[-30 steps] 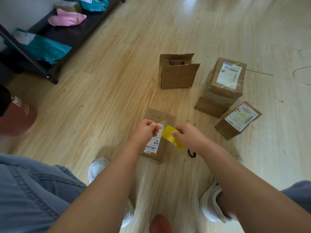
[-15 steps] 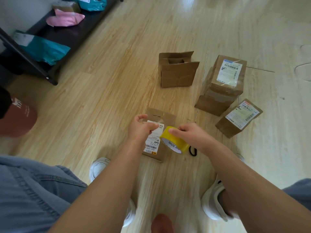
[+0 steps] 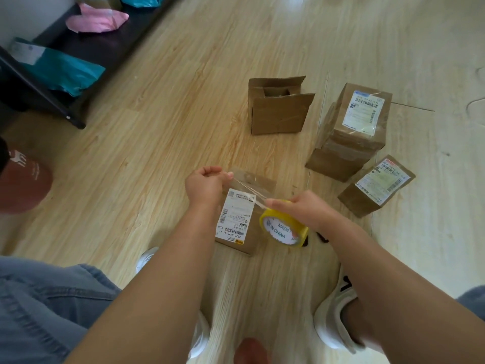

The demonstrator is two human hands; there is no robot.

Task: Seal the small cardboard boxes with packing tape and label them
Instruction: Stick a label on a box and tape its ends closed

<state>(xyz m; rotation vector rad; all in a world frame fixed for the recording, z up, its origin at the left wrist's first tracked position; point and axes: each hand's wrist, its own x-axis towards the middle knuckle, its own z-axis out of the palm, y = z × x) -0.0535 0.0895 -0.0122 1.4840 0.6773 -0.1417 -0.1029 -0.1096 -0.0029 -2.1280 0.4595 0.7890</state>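
A stretch of clear tape [image 3: 248, 190] has been drawn out since half a second ago. Then the two hands were held close together at the roll; now they are held apart, with the strip pulled taut between them. The free end of the tape is pinched in the curled fingers of the left hand [image 3: 206, 183], which has been carried up and to the left. The yellow tape roll [image 3: 284, 228] is gripped from above by the right hand [image 3: 301, 208], and its white printed face is turned toward the camera more fully than before; a second ago it was seen nearly edge-on.

The strip is held in the air above the nearest small cardboard box [image 3: 253, 241], which lies on the wooden floor [image 3: 157, 132] between the person's white shoes [image 3: 333, 319] and carries a white shipping label [image 3: 236, 215] on its upper face. That box has not been shifted.

The other boxes are likewise found where they were: an open box [image 3: 278, 115] with its flaps up stands beyond the hands, a tall taped and labelled box [image 3: 349, 132] stands to its right, and a smaller labelled box [image 3: 375, 187] lies tilted just beside the tall one. A black object [image 3: 323, 237] is partly hidden behind the roll.
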